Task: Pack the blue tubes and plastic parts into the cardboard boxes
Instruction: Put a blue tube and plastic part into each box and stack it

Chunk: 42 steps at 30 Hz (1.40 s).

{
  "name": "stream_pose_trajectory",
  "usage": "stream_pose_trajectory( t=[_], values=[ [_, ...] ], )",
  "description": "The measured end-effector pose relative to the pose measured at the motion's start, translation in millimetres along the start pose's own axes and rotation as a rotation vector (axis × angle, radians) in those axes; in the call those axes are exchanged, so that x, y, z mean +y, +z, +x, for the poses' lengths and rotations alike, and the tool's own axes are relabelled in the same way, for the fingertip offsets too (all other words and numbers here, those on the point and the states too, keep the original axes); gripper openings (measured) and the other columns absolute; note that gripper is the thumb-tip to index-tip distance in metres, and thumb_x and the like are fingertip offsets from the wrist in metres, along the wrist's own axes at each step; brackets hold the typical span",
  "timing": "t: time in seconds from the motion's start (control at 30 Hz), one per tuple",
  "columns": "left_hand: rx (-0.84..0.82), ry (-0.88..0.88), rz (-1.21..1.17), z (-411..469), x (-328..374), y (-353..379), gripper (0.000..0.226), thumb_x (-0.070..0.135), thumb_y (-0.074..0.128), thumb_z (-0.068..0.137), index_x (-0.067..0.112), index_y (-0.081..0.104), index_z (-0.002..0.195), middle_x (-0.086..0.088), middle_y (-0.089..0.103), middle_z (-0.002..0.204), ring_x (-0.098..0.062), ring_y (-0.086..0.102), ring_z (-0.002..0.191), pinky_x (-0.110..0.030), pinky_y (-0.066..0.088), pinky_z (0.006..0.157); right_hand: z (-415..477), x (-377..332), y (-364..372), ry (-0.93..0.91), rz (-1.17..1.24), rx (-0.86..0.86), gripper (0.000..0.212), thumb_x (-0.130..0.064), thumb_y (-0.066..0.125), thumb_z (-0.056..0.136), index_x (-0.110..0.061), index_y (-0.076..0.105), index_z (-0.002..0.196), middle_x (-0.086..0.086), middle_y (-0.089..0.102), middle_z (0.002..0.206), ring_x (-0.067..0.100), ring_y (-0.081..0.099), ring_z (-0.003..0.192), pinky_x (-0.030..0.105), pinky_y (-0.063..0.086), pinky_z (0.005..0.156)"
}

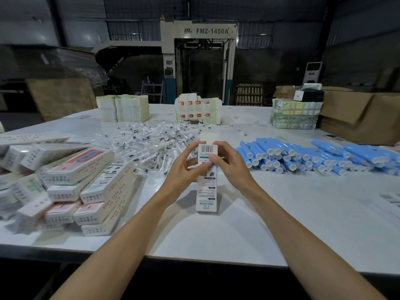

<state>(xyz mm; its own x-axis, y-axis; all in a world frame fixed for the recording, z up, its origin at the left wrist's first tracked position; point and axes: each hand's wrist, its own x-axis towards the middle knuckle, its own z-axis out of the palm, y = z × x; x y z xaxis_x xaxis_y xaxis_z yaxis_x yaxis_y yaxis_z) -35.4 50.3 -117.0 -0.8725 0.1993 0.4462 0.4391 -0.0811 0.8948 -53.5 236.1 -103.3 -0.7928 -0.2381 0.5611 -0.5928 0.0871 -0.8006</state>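
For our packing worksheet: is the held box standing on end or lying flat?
Standing on end. The box rests its short end on the table, with left hand and right hand gripping its upper half.

At the centre of the frame, the left hand (184, 169) and the right hand (229, 163) grip one long printed cardboard box (206, 191) by its far end, its top flap (206, 137) standing open. It lies above the white counter (238, 224). Closed boxes (82, 187) pile up at left, bagged plastic parts (155, 139) spread behind the hands, and blue tubes (303, 156) lie stacked at right.
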Motion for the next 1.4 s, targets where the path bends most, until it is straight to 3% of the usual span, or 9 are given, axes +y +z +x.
stream_pose_trajectory(
  t=[0.1,0.2,0.4,0.7,0.87,0.97,1.07,1.17,1.4],
  values=[
    [-0.039,-0.028,-0.023,-1.3,-2.7,-2.4,0.054,0.022,0.083,0.095,0.037,0.060,0.142,-0.015,0.080,0.115,-0.029,0.078,0.104,-0.035,0.062,0.082,-0.6,4.4,-4.7,0.036,-0.050,-0.070,0.015,-0.027,0.064,0.103,-0.023,0.062,0.117,0.002,0.075,0.107,0.028,0.069,0.105,0.046,0.056,0.094],
    [-0.052,-0.049,-0.037,-1.7,-4.1,-1.9,0.058,0.019,0.083,0.096,0.034,0.059,0.146,-0.016,0.081,0.114,-0.028,0.078,0.102,-0.033,0.062,0.083,-1.1,6.5,-7.7,0.044,-0.043,-0.078,0.012,-0.030,0.062,0.104,-0.020,0.062,0.111,0.003,0.075,0.103,0.023,0.070,0.098,0.042,0.056,0.088],
    [-0.099,-0.065,-0.064,-2.0,-5.0,1.9,0.059,0.024,0.086,0.091,0.047,0.062,0.140,-0.014,0.080,0.118,-0.025,0.079,0.102,-0.032,0.062,0.083,4.7,3.4,-16.1,0.129,0.167,0.202,0.022,-0.028,0.056,0.108,-0.008,0.054,0.115,0.018,0.075,0.091,0.027,0.070,0.074,0.037,0.056,0.064],
    [-0.168,-0.071,-0.066,-2.8,-5.9,-0.9,0.057,0.022,0.084,0.094,0.046,0.061,0.141,-0.018,0.080,0.117,-0.027,0.079,0.102,-0.033,0.062,0.082,7.3,6.6,-27.0,0.160,0.163,0.104,0.015,-0.010,0.065,0.101,-0.009,0.067,0.116,0.026,0.076,0.093,0.036,0.068,0.081,0.050,0.056,0.076],
    [-0.160,-0.086,-0.051,-2.8,-5.7,0.6,0.056,0.023,0.082,0.095,0.048,0.061,0.141,-0.016,0.080,0.117,-0.030,0.079,0.103,-0.036,0.063,0.083,2.3,-0.6,-25.5,0.020,-0.004,0.087,0.003,-0.014,0.061,0.105,-0.017,0.062,0.107,0.018,0.076,0.080,0.037,0.065,0.068,0.050,0.056,0.064],
    [-0.173,-0.082,-0.038,-4.1,-4.9,0.5,0.057,0.025,0.082,0.096,0.043,0.058,0.145,-0.017,0.080,0.118,-0.030,0.079,0.103,-0.036,0.062,0.083,1.2,-1.2,-26.0,-0.039,-0.097,0.044,0.006,-0.014,0.056,0.107,-0.017,0.061,0.106,0.016,0.074,0.080,0.040,0.068,0.073,0.055,0.057,0.068],
    [-0.170,-0.083,-0.035,-4.3,-3.6,1.1,0.055,0.026,0.081,0.097,0.044,0.058,0.144,-0.015,0.080,0.119,-0.029,0.078,0.104,-0.034,0.062,0.084,1.5,-4.0,-22.7,0.036,-0.011,0.042,0.009,-0.025,0.055,0.109,-0.019,0.060,0.104,0.014,0.077,0.096,0.034,0.075,0.091,0.048,0.063,0.080],
    [-0.185,-0.089,-0.027,-5.5,-2.3,4.7,0.056,0.028,0.081,0.097,0.045,0.056,0.143,-0.014,0.080,0.120,-0.029,0.078,0.105,-0.034,0.062,0.084,5.0,-8.3,-20.1,0.135,0.162,0.137,0.027,-0.036,0.057,0.107,-0.013,0.060,0.093,0.011,0.078,0.096,0.030,0.077,0.092,0.037,0.064,0.076],
    [-0.201,-0.058,-0.022,-7.6,1.3,5.5,0.065,0.022,0.080,0.098,0.042,0.041,0.147,-0.018,0.080,0.116,-0.030,0.079,0.100,-0.036,0.062,0.082,7.4,-15.1,-21.1,0.287,0.359,0.131,0.013,-0.013,0.070,0.098,-0.001,0.068,0.101,0.011,0.079,0.087,0.021,0.077,0.079,0.023,0.058,0.065]
  ],
)
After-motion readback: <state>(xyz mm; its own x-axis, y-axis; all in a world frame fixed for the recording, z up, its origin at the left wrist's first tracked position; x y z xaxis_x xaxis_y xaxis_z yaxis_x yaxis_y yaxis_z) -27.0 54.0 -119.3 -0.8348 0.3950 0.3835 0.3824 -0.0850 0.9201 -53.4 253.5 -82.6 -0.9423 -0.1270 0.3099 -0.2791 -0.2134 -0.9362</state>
